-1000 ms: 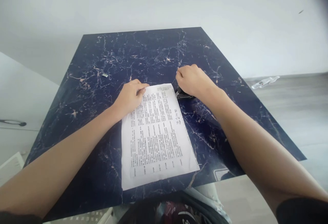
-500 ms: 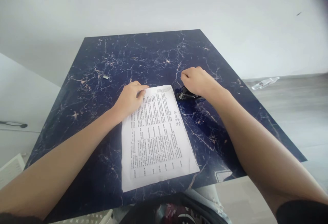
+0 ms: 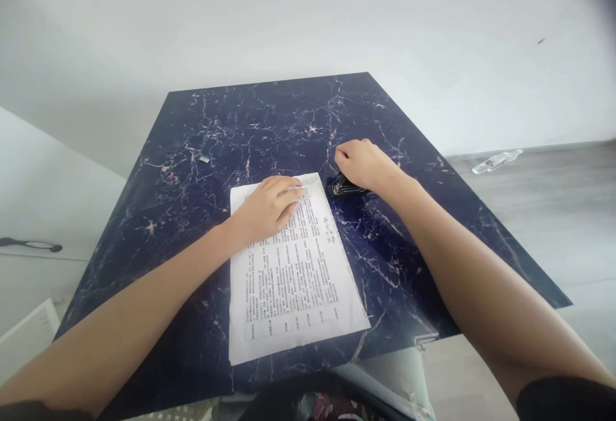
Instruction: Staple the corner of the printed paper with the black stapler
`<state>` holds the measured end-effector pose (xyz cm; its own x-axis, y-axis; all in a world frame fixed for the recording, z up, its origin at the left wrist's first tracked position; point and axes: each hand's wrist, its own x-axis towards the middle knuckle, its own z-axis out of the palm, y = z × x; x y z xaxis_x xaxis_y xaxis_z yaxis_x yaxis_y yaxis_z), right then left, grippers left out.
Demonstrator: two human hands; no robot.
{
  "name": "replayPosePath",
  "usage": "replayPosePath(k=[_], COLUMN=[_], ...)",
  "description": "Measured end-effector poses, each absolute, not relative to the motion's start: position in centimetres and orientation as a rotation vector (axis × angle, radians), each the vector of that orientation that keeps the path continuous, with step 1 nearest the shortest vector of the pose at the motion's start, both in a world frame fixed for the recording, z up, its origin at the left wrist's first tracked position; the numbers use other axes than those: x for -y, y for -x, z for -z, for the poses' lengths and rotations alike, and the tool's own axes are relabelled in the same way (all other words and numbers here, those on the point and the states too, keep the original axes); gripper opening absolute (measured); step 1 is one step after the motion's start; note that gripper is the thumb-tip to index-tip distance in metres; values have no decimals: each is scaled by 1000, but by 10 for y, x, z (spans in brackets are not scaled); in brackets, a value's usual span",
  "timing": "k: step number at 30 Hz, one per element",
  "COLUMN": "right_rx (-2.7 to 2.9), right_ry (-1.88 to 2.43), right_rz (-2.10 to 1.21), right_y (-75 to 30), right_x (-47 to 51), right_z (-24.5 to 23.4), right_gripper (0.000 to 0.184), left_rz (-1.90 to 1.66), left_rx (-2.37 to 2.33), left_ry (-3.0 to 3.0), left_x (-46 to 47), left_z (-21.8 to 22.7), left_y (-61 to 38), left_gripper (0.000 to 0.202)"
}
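Note:
A printed white sheet of paper lies on the dark blue marbled table. My left hand rests flat on the sheet's upper part, fingers stretched out toward the right. My right hand is curled over a black stapler that sits on the table just beyond the sheet's top right corner. The stapler's front end shows below my fingers; its rear is hidden under the hand.
A small silvery scrap lies on the table at the left. A clear plastic bottle lies on the grey floor at the right. A white wall stands behind the table, and a white cabinet with a dark handle stands at the left.
My left hand has slid from the sheet's top left corner onto the paper and flattened out. My right hand stays on the stapler. The camera has tilted, shifting the table lower in view.

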<state>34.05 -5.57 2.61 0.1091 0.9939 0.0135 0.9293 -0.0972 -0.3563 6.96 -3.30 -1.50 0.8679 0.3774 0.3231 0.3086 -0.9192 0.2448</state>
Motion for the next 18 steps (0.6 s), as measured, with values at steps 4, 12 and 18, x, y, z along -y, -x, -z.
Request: replayPosePath(k=[4,12,18], right_rx=[1854,2055,2406], right_ry=[2092,1832,1571], right_rz=[-308,-483,-956], right_y=[-336,-358,-407], right_x=[58,70,77], right_z=[-28,-50,-55], right_gripper=[34,55,44], left_rz=[-486,-460,-413], left_rx=[-443,-578,-618], left_ry=[-2883,-2977,-2949], left_x=[35,37,41], left_z=[15,8,6], left_y=[-70,-67,-65], left_gripper=[33,26,34])
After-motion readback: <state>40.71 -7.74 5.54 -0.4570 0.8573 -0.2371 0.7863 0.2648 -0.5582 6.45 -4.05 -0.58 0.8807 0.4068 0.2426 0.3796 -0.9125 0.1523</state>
